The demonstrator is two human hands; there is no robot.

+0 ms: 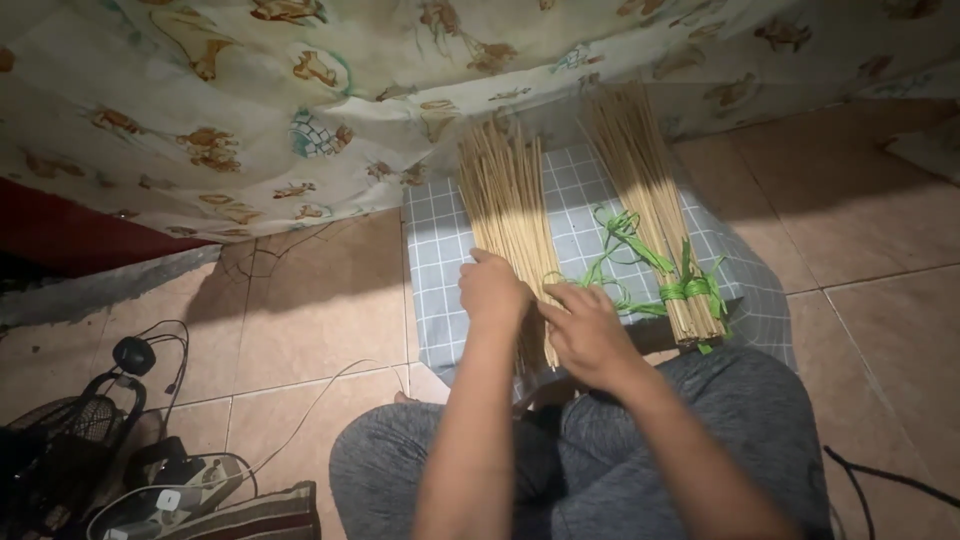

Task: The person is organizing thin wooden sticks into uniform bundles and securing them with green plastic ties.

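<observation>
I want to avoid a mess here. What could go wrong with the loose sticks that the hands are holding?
1. The loose bundle of sticks has no tie that I can see. If the left hand or right hand lets go, the sticks may fan out over the checked cloth.
2. The green ribbon lies loose beside the tied bundle and may tangle with the sticks.
</observation>
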